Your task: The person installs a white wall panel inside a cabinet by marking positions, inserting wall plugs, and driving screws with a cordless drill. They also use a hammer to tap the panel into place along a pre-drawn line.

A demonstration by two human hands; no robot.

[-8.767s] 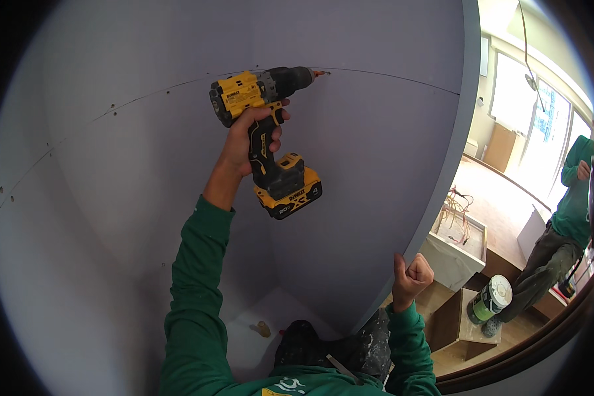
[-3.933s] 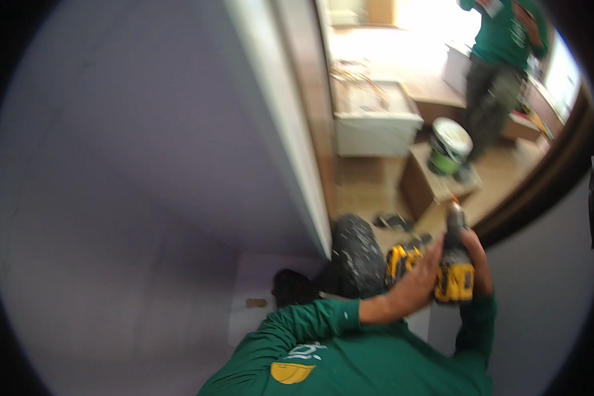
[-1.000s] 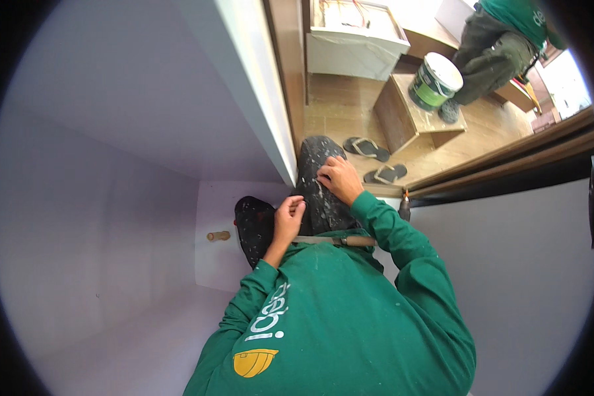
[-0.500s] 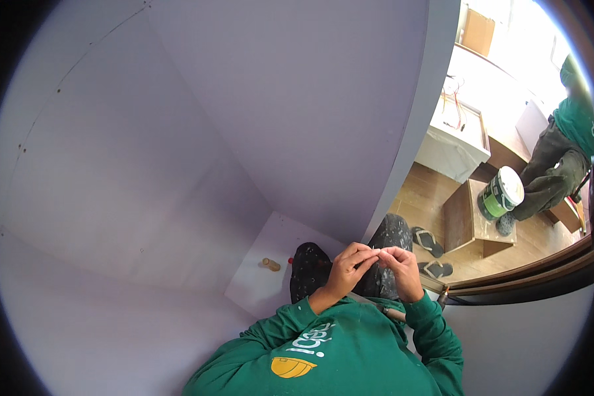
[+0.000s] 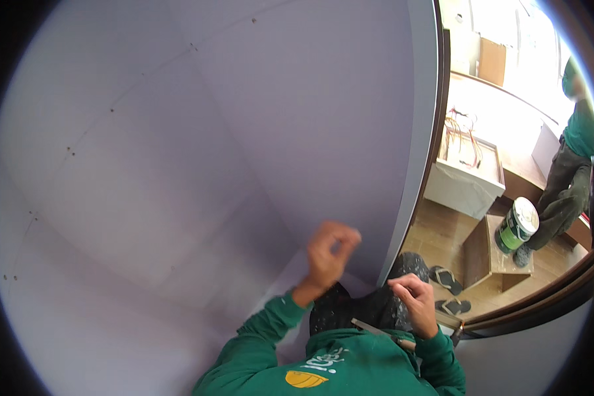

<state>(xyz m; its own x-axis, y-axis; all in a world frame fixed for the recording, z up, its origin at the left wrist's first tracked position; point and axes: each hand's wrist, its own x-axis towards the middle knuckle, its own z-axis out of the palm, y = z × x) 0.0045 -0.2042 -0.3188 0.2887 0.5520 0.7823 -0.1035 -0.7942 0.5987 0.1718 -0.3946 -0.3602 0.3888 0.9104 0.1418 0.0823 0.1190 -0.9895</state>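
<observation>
My left hand (image 5: 328, 254) is raised in front of the lilac wall panel (image 5: 323, 132), somewhat blurred. Its fingers curl in toward the thumb, and whatever they pinch is too small to make out. Lower and to the right, my right hand (image 5: 416, 302) is above my paint-spotted knee, with fingertips pressed together. Anything between them is hidden. A flat metal-bladed tool with a wooden handle (image 5: 406, 344) lies across my waist, below both hands and touched by neither.
Pale panels with small screw marks surround me at left and ahead. Through the opening at right are sandals (image 5: 447, 280), a wooden box stool (image 5: 480, 249), a paint bucket (image 5: 517, 228), a white unit with loose wires (image 5: 465, 188) and another person (image 5: 567, 171) standing.
My hands have parted: the left went up and away from the right, which stayed low over my knee. The whole view has shifted, bringing more of the door frame into sight.
</observation>
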